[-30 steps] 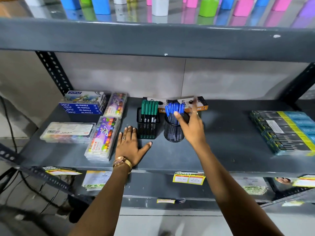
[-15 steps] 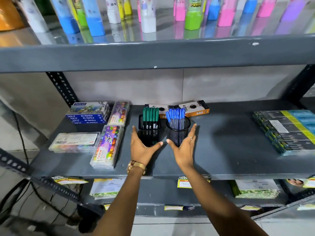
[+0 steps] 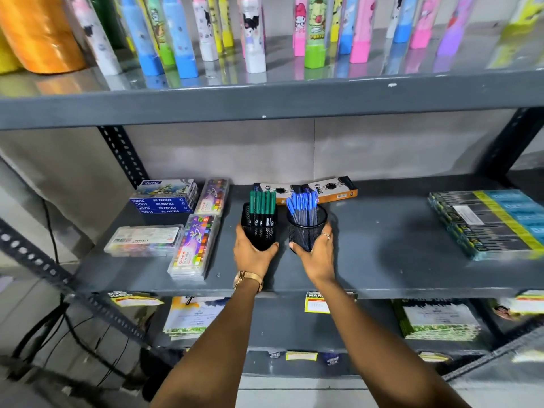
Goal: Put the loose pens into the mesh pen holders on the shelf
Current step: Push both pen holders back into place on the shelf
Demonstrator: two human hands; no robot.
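Head view, looking down at a grey metal shelf [image 3: 382, 260] in the middle of the frame. Two black mesh holders stand side by side near frame centre, just apart from each other. The square holder [image 3: 259, 231], the one further left in the frame, carries green pens [image 3: 263, 203] standing upright. The round holder [image 3: 306, 228] to its right carries blue pens [image 3: 303, 203], their caps leaning slightly left.

Left hand [image 3: 254, 256]: cupped around the lower front of the square holder, thumb on its right side, fingers on its left side. A gold watch [image 3: 248, 279] sits on that wrist. Right hand [image 3: 319, 254]: cupped around the lower front of the round holder, thumb at its left side, fingers wrapped on its right; a ring [image 3: 326, 235] shows on one finger. Both holders rest on the shelf surface as far as can be seen.

Behind the holders, flat against the back of the shelf: black-and-orange boxes [image 3: 323, 189]. Left of centre: a stack of oil pastel boxes [image 3: 164, 200] and clear cases of colours [image 3: 192, 245]. Right of frame: a stack of dark packs [image 3: 485, 222]. Top of frame, upper shelf: a row of bright cartoon-printed bottles [image 3: 253, 33].
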